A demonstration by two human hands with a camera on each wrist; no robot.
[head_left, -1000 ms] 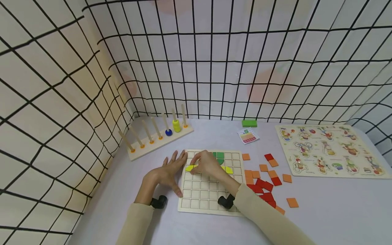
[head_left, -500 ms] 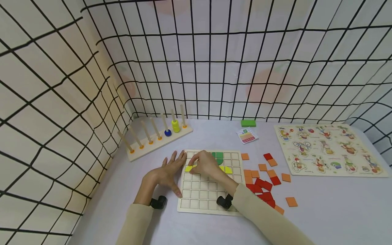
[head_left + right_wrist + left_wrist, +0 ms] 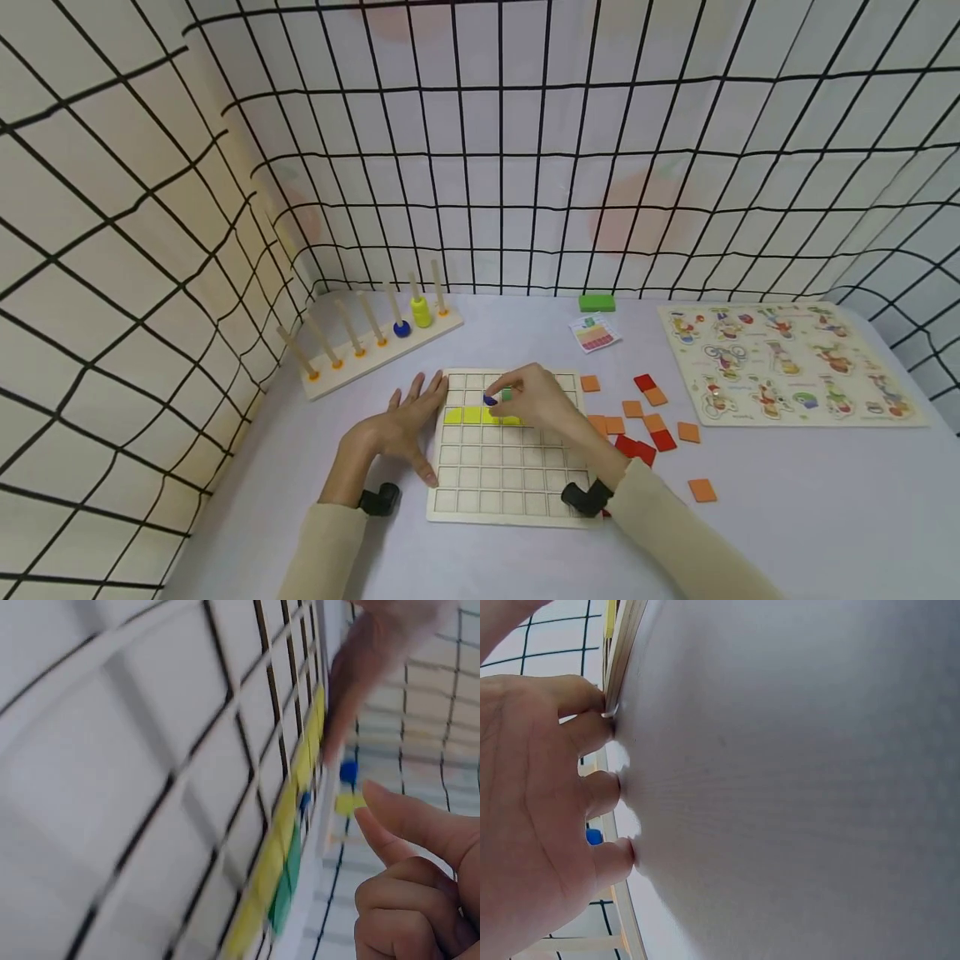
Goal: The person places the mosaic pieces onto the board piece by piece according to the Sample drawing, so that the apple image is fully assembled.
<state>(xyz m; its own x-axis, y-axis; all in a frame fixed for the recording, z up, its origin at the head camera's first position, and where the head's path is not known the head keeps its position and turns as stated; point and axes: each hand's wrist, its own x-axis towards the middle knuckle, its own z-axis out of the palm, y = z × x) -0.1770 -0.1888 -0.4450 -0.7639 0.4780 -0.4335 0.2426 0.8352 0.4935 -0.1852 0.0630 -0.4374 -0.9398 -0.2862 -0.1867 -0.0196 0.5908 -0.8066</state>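
Note:
My left hand [image 3: 396,437] rests with fingers spread at the left edge of the pale gridded board [image 3: 480,479]; the left wrist view shows its fingertips on the white tabletop [image 3: 780,787]. Over the upper part of the board is my right hand [image 3: 534,396], thumb and index tips close together, the other fingers bent. Nothing shows between them in the right wrist view. Yellow tiles [image 3: 464,416] form a row on the board, partly behind that hand. Just above them are a small blue piece [image 3: 490,400] and a green piece [image 3: 285,892], the green mostly hidden in the head view.
Loose orange tiles [image 3: 702,490] and red tiles [image 3: 634,450] lie right of the board. Behind are a peg stand [image 3: 375,353] with blue and yellow beads, a printed card [image 3: 596,332] and a green block [image 3: 597,303]. A picture puzzle board [image 3: 795,362] lies far right, before black netting.
My right hand has drawn back to the right and up from the yellow row, uncovering several yellow tiles and the blue piece. My left hand stays by the board. The head view has shifted slightly.

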